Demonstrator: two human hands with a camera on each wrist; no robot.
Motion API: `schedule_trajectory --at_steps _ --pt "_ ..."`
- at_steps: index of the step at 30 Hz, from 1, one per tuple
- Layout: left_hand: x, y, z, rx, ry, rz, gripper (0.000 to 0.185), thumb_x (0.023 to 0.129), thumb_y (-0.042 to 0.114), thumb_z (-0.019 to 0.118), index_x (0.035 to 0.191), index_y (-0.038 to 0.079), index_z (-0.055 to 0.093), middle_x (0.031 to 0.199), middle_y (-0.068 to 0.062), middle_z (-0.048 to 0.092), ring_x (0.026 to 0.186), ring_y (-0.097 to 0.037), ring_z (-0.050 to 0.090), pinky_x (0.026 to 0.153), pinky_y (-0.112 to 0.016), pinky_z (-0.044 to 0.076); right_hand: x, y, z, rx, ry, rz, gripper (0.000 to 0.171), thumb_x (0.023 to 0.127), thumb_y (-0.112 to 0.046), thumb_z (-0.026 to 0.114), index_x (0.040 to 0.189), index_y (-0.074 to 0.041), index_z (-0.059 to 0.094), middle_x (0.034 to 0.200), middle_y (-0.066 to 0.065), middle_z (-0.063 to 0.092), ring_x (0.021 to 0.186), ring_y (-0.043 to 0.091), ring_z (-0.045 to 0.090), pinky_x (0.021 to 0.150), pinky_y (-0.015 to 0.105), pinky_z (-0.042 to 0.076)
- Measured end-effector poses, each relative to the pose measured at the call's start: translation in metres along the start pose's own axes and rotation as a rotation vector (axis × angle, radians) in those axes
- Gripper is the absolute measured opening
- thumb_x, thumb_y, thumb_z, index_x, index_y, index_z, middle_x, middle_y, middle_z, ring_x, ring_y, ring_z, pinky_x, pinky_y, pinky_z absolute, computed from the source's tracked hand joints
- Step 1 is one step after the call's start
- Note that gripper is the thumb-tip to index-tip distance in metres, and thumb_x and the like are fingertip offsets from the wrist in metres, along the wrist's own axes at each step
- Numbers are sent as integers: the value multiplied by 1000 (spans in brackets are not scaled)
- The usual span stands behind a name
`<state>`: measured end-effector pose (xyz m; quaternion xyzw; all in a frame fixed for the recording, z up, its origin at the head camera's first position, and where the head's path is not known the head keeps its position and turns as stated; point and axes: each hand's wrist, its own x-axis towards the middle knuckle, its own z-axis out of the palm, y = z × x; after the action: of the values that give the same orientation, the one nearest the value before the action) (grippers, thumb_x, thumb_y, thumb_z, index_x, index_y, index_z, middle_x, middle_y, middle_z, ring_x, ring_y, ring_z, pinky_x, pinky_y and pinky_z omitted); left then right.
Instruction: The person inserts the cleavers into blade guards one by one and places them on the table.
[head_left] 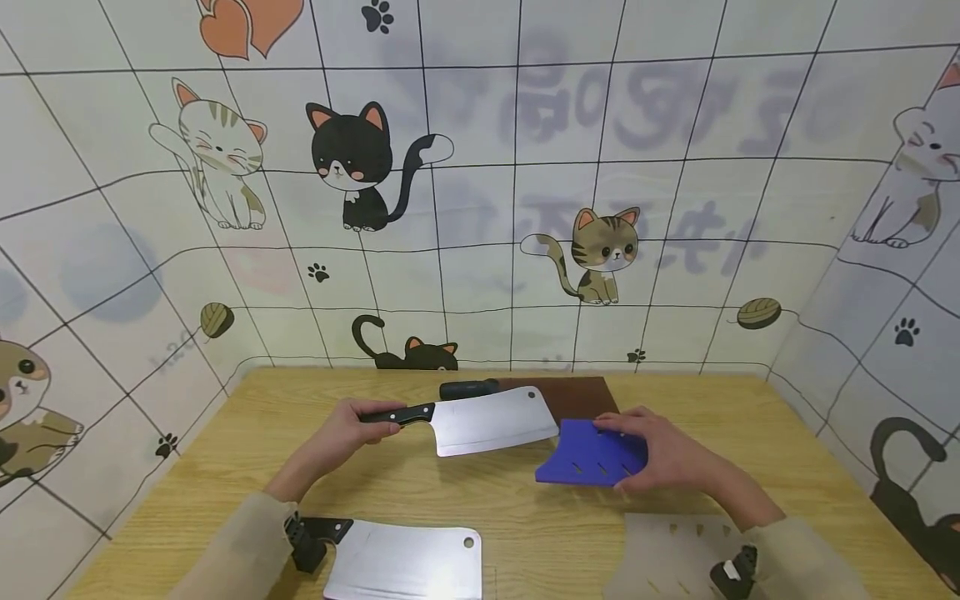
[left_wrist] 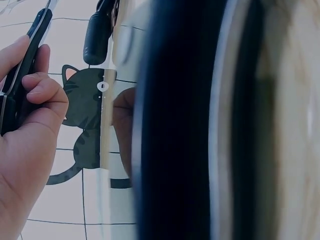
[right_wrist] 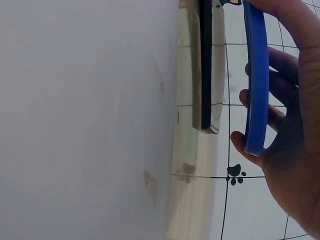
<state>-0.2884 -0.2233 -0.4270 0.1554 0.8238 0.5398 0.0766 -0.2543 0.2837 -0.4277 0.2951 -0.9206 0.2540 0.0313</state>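
Lying nearest, a second cleaver (head_left: 405, 565) sits just below the left hand (head_left: 347, 435), which grips a cleaver (head_left: 491, 421) by its black handle. Right hand (head_left: 663, 454) holds a blue sheath (head_left: 588, 457) beside that blade. Beyond both, a brown board (head_left: 577, 396).

A small staged kitchen corner rather than a lived-in home: a wooden desk (head_left: 525, 533) boxed in on three sides by a tile-printed backdrop (head_left: 480, 208) of cartoon cats, with cleavers (head_left: 491, 421), a brown cutting board (head_left: 577, 396) and blade sleeves (head_left: 596, 454) laid out.
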Motion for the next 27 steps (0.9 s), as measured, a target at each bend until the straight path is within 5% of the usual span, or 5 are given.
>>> schedule_trajectory --at_steps 11,27 --pt "-2 -4 0 6 7 11 40 92 13 77 128 0 71 109 -12 71 82 -23 52 70 -34 47 3 -3 3 -3 -5 -4 86 65 -47 92 140 -15 64 139 3 60 121 31 52 92 51 48" --pt "-4 0 -2 5 18 -5 39 93 16 76 130 3 70 119 -14 71 95 -25 55 81 -37 50 2 -6 1 -10 -3 -11 87 65 -48 91 140 -15 64 139 2 60 120 28 51 92 48 48"
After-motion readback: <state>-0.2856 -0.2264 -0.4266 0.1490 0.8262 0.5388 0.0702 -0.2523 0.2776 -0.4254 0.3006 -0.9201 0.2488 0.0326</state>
